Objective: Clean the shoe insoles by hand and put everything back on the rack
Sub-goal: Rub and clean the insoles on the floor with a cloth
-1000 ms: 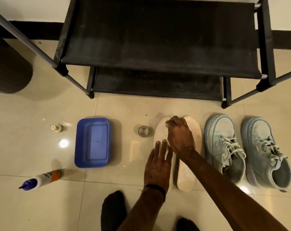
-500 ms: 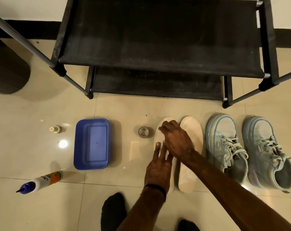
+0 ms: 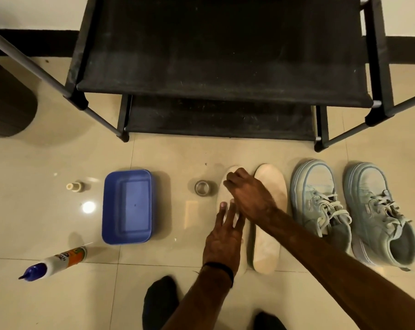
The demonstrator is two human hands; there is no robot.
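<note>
Under both flat, open grips, right hand [image 3: 250,198] seemingly rubbing, lies the left insole [image 3: 225,189].

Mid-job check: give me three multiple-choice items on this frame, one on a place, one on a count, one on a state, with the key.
1. The small metal cup stands:
A. inside the blue tub
B. between the blue tub and the insoles
C. on the rack

2. Insoles on the floor:
A. one
B. two
C. four

3. The left hand is:
A. flat on the left insole
B. gripping a shoe
C. holding the bottle

Key: 1 B, cup sits in that gap; 2 B, a pair lies side by side; 3 A, fingers straight on it.
</note>
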